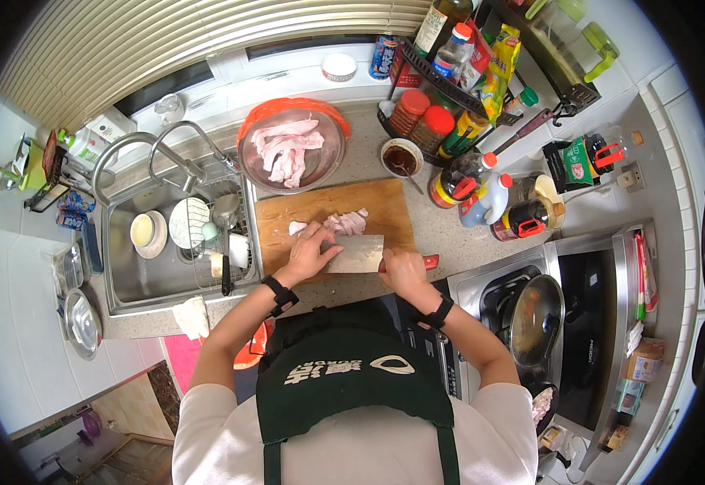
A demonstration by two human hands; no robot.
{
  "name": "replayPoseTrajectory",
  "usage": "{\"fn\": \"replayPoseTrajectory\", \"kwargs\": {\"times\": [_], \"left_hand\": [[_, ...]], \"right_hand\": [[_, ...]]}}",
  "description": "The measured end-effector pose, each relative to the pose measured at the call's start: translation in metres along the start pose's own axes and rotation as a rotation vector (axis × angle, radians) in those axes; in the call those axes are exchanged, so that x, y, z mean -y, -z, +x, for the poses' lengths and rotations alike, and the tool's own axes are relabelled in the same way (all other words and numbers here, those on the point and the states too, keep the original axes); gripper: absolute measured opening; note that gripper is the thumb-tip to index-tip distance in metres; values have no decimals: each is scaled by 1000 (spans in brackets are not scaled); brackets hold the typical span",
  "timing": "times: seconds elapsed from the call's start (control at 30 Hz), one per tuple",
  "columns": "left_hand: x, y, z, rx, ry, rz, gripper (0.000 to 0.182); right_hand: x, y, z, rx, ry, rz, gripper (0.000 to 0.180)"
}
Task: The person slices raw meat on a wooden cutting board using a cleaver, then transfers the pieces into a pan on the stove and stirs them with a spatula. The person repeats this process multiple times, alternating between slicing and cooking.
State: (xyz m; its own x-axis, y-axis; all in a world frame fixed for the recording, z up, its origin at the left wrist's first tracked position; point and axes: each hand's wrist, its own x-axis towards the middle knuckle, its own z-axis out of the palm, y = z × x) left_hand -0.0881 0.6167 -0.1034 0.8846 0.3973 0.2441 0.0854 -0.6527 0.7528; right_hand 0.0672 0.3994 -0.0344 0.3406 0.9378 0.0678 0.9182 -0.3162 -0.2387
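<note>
My right hand [404,271] grips the red handle [431,262] of a cleaver, whose broad steel blade [360,256] reaches left across the near part of a wooden cutting board [386,197]. At the blade's left end is my left hand [309,253], fingers bent, thumb by the blade. Its fingertips are beside the pale raw meat; what lies under them is hidden. Cut pieces of this meat [347,222] lie just beyond the blade, and a small white piece [297,227] sits left of the fingers. A steel bowl [328,163] behind the board holds long strips of meat [289,148].
Left is a sink [146,285] with a dish rack [243,224]. A bowl of dark sauce [401,159] with a spoon stands right behind the board, near several sauce bottles [469,182]. A stove at right bears a pan with a glass lid [534,321].
</note>
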Motion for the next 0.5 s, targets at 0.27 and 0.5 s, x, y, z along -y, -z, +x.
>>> {"fn": "replayPoseTrajectory", "kwargs": {"times": [0.27,0.5], "left_hand": [[40,7,6,-84,100,92,21],[13,6,-14,109,50,-195,21]], "right_hand": [[-5,-4,-10,7,13,-8,29],[-13,-3,-8,18,-33,-40,26]]}}
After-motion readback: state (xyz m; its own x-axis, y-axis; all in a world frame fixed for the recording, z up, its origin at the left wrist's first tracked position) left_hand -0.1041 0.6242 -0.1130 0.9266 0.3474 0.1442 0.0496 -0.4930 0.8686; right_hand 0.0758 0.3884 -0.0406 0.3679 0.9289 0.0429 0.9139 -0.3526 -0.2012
